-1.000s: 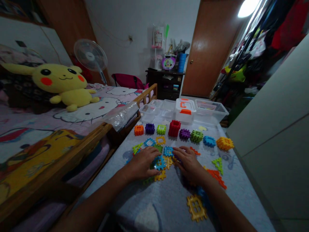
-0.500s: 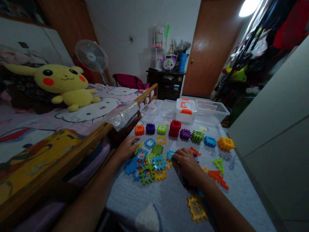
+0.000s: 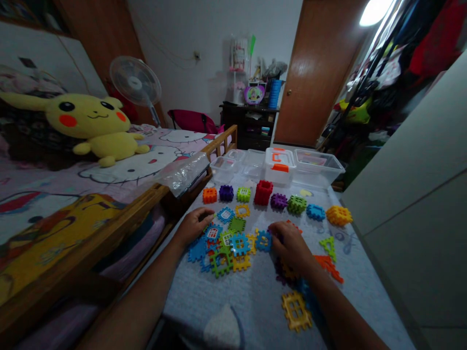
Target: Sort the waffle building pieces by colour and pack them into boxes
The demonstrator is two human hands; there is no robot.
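My left hand rests at the left edge of a loose pile of plastic interlocking tiles, fingers stretched and thumb apart, holding nothing visible. Near its fingertips lie a blue window tile and another blue tile with a white window. A green tile and a yellow tile lie at the pile's front. My right hand has bent fingers at the right edge of a blue tile and appears to pinch it; the thumb is hidden. Purple and orange-yellow pieces lie partly under that wrist.
Behind the pile stands a row of coloured blocks, including a red block and a yellow block. Clear plastic boxes stand at the far end. Orange triangular pieces and a yellow tile lie rightward. A wooden bed rail borders the left.
My right hand has drawn back slightly to the right, and the blue tile at its fingers has shifted right and nearer, now showing more fully. My left hand has moved slightly, its fingers more curved.
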